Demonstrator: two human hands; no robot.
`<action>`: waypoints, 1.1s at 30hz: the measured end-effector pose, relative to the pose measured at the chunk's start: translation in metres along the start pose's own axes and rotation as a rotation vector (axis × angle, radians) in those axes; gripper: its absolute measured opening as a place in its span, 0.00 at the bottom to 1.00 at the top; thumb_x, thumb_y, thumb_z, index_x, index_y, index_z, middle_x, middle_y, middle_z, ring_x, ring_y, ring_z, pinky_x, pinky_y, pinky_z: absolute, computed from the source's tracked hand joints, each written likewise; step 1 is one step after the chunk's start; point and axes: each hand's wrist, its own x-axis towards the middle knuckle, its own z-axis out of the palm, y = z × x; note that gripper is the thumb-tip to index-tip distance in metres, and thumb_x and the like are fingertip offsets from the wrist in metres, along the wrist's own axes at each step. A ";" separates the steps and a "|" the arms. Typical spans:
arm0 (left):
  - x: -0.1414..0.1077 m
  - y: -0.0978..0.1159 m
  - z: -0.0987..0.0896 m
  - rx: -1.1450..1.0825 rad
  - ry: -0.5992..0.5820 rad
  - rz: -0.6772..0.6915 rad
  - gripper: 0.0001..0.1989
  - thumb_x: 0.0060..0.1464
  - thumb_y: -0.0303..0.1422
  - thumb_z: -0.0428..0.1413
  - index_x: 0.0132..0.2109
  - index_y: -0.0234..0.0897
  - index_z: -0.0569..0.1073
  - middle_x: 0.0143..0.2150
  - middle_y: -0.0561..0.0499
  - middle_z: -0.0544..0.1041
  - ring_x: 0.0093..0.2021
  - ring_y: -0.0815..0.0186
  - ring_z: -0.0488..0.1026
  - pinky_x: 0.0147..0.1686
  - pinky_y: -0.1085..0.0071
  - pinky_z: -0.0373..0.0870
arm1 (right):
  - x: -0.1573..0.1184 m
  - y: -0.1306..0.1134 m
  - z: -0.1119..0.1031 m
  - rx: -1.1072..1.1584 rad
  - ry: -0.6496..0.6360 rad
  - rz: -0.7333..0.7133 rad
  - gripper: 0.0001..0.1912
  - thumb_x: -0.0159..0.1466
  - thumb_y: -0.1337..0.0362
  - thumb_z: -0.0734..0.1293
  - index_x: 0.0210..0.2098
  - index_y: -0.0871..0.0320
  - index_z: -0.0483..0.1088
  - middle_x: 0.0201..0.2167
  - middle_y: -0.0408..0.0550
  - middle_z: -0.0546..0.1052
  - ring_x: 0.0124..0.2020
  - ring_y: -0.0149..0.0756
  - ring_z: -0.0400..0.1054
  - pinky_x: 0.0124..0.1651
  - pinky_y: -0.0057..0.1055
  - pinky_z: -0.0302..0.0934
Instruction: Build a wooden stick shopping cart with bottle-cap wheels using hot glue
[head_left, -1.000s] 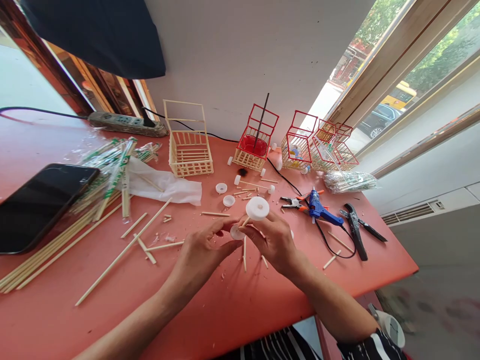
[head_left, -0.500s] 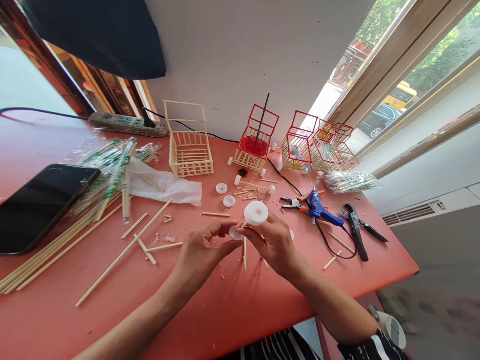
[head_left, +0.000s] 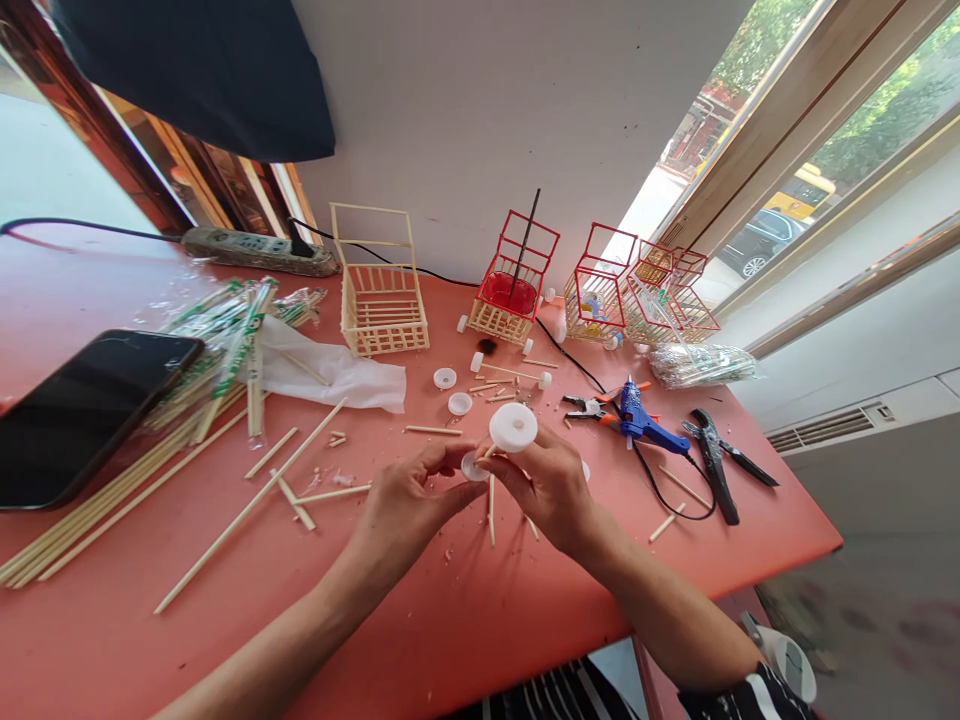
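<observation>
Head: white caps [head_left: 513,428] in both hands [head_left: 405,500]

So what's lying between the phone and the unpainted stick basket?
Head view: sticks, some in clear wrappers, by the phone, then a crumpled white sheet toward the basket.

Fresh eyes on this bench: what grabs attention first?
Probably the white caps, one at each hand: left, right, joined over the red table. Next, the blue glue gun to their right, and a red-framed stick cart by the wall.
</observation>
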 end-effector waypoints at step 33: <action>-0.001 0.014 0.000 0.026 0.023 -0.029 0.18 0.47 0.43 0.62 0.45 0.43 0.82 0.34 0.54 0.79 0.34 0.64 0.70 0.38 0.68 0.67 | 0.001 0.003 0.001 0.000 0.035 -0.062 0.09 0.74 0.62 0.64 0.38 0.56 0.73 0.36 0.50 0.79 0.38 0.37 0.72 0.42 0.32 0.66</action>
